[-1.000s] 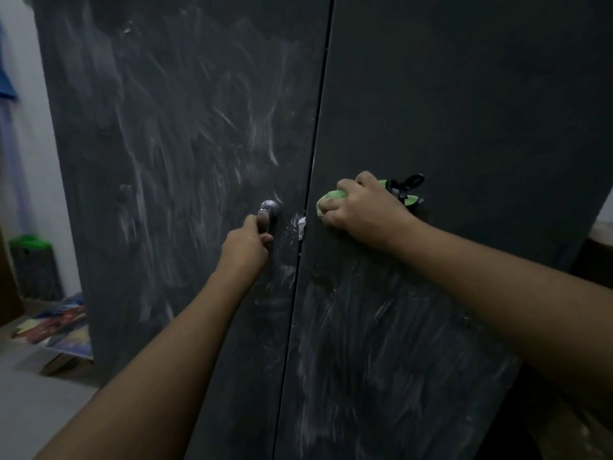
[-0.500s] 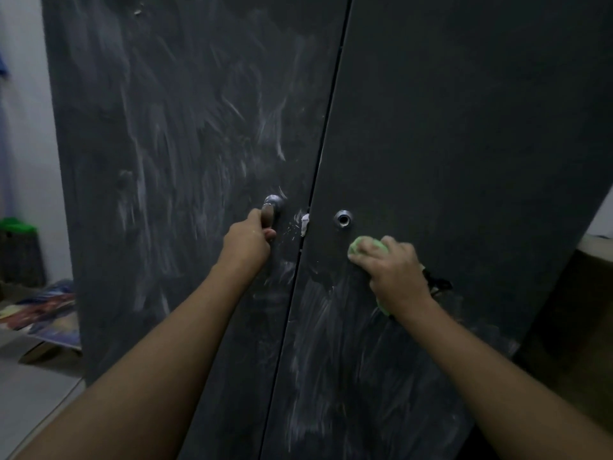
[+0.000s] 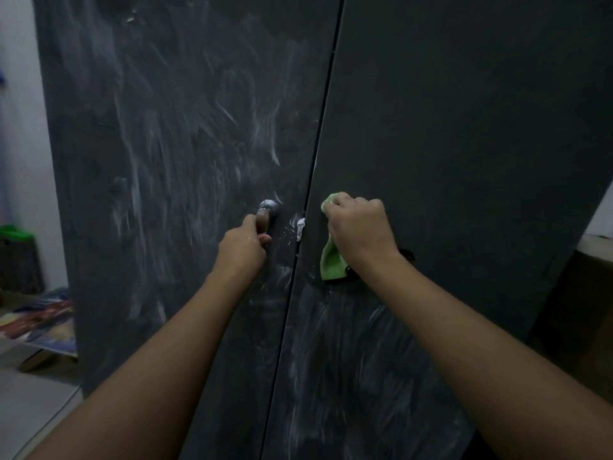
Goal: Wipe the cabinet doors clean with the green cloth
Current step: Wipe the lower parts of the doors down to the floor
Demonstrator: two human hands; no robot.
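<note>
Two tall dark cabinet doors fill the view. The left door [image 3: 172, 154] is smeared all over with white streaks; the right door [image 3: 464, 121] is dark and clean above, streaked below my hand. My right hand [image 3: 360, 229] grips the bunched green cloth [image 3: 331, 260] against the right door beside the centre gap; a flap of the cloth hangs below the fist. The right door's knob is hidden behind that hand. My left hand [image 3: 243, 247] holds the silver knob [image 3: 268, 207] of the left door, thumb up along it.
A white blob [image 3: 300, 228] sits at the gap between the doors. At the far left stand a white wall, a dark bin with a green lid [image 3: 16, 257] and colourful flat items on the floor [image 3: 39, 323]. A pale ledge [image 3: 597, 242] shows at the right edge.
My right hand with the cloth dropped below the right knob, then rose back up over it. My left hand stayed on the left knob.
</note>
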